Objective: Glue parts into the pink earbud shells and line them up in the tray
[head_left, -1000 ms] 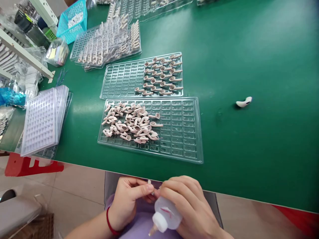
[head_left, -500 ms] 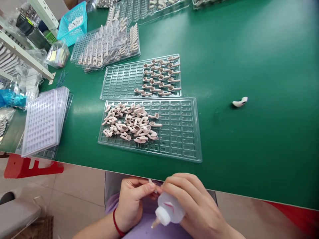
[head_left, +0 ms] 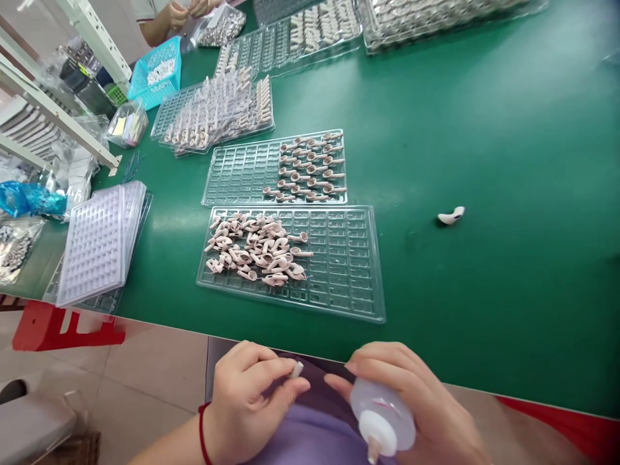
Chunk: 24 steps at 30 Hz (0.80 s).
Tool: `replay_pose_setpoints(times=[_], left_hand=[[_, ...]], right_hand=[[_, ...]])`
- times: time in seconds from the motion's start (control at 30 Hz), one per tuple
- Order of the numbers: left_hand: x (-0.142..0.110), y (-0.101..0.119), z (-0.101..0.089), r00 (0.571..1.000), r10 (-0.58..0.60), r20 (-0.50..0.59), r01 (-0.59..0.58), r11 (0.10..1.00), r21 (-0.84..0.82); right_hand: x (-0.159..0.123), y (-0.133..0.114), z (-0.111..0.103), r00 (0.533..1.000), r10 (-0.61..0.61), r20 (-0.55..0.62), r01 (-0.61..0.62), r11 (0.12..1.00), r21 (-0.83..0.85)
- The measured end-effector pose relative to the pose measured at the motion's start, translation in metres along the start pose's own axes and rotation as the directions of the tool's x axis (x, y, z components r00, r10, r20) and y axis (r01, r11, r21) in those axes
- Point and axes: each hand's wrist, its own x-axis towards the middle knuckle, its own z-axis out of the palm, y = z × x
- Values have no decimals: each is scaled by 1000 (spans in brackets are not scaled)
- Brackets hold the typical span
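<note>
Between thumb and fingers, my left hand pinches a small white earphone shell, mostly covered by the fingers. A red cord circles that wrist. My right hand is wrapped round a translucent squeeze bottle, its white cap and narrow tip pointing down toward my lap. Both hands are apart, just off the table's front edge. Ahead of them a clear plastic tray carries a heap of white earphone shells on its left half. One single earphone shell lies on the green table to the right.
Behind is another clear tray with shells in rows, then stacked filled trays. Pale trays are piled at left, near a blue basket and white metal frame. Another person's hands show at the far edge.
My hands have drawn apart: the right hand with the bottle moved right, the left shifted slightly left with the shell. The view has tilted up, showing another person's hands at the top.
</note>
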Motion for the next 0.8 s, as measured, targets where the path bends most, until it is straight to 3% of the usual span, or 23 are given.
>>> replay_pose_setpoints(times=[0.2,0.4,0.47,0.57,0.63,0.8], left_hand=[[3,2,-2,995,95,36,-98,988,120],[25,-2,-9,994,102,44,-105,992,68],[50,-12,-15,991,119,55,-120,992,26],[109,-38,-23,977,200,70,-201,980,4],[155,-56,-27,971,233,57,-238,968,86],[249,-90,-18,983,137,122,-169,935,312]], right_hand=[[-3,6,-6,998,46,-41,-46,999,-7],[4,8,-13,994,67,-87,-67,998,-1],[10,11,-16,989,51,-135,-55,998,-22],[17,15,-19,979,39,-201,-48,998,-42],[18,17,-19,974,40,-221,-52,997,-50],[13,21,-18,970,40,-240,-61,995,-79]])
